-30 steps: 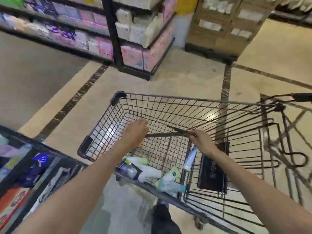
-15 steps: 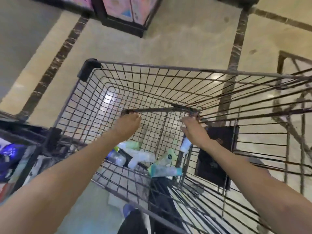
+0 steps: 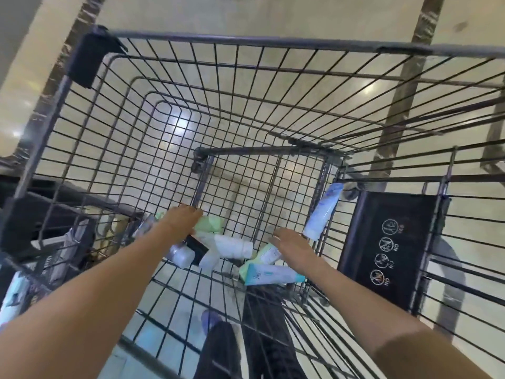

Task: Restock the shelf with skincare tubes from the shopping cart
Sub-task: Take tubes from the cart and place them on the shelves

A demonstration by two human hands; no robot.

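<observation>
Several skincare tubes lie in a heap on the bottom of the wire shopping cart (image 3: 246, 41): a pale green tube (image 3: 211, 224), a white tube (image 3: 233, 246), a black-capped tube (image 3: 195, 248) and a teal tube (image 3: 270, 274). A light blue tube (image 3: 323, 212) leans upright against the cart's right inner grid. My left hand (image 3: 179, 224) reaches down over the green tube, fingers loosely bent, holding nothing that I can see. My right hand (image 3: 292, 246) hovers with straight fingers just above a green-white tube (image 3: 269, 253).
A dark shelf (image 3: 54, 242) with packaged products stands to the left of the cart. The cart's black seat flap (image 3: 388, 250) with warning icons is on the right. My legs (image 3: 259, 337) show through the wire floor. Beige tiled floor surrounds the cart.
Both hands let go of the inner bar and dropped down into the basket toward the tubes. My view tilted further down and came closer to the cart.
</observation>
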